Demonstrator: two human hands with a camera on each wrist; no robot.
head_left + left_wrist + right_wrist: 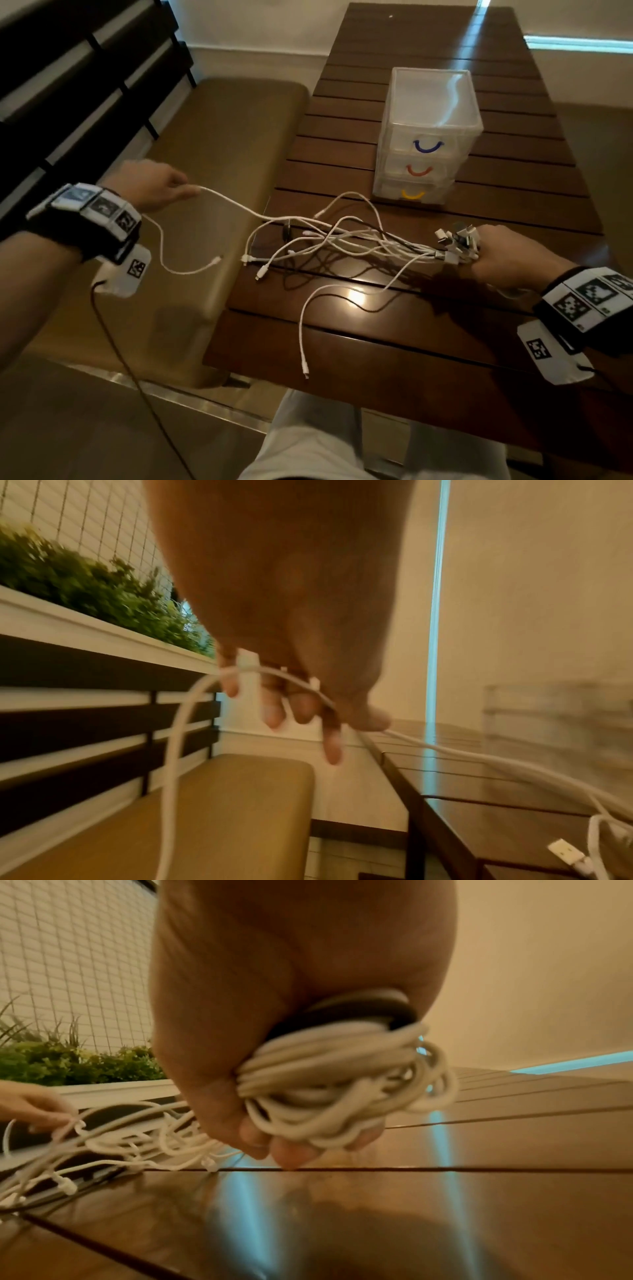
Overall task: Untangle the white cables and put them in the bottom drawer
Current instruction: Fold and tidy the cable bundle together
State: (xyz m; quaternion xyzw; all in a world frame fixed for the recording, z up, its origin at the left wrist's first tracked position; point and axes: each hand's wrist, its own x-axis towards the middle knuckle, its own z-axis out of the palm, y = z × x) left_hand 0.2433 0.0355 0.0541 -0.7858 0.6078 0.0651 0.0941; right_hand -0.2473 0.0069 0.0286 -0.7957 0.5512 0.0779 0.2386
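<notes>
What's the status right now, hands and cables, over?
Left hand pinches one white cable, drawn out over the bench. Right hand grips the cable bundle on the table. Black cables tangled in; bottom drawer shut.

You see a table (479,325) of dark wooden slats with a glossy varnish — light reflects near its front edge. The white cables (342,236) have a smooth, matt plastic skin. The drawer unit (428,137) toward the far edge is translucent, frosted plastic. Beside the table's left edge, the bench cushion (212,144) looks like smooth, slightly shiny leatherette.
</notes>
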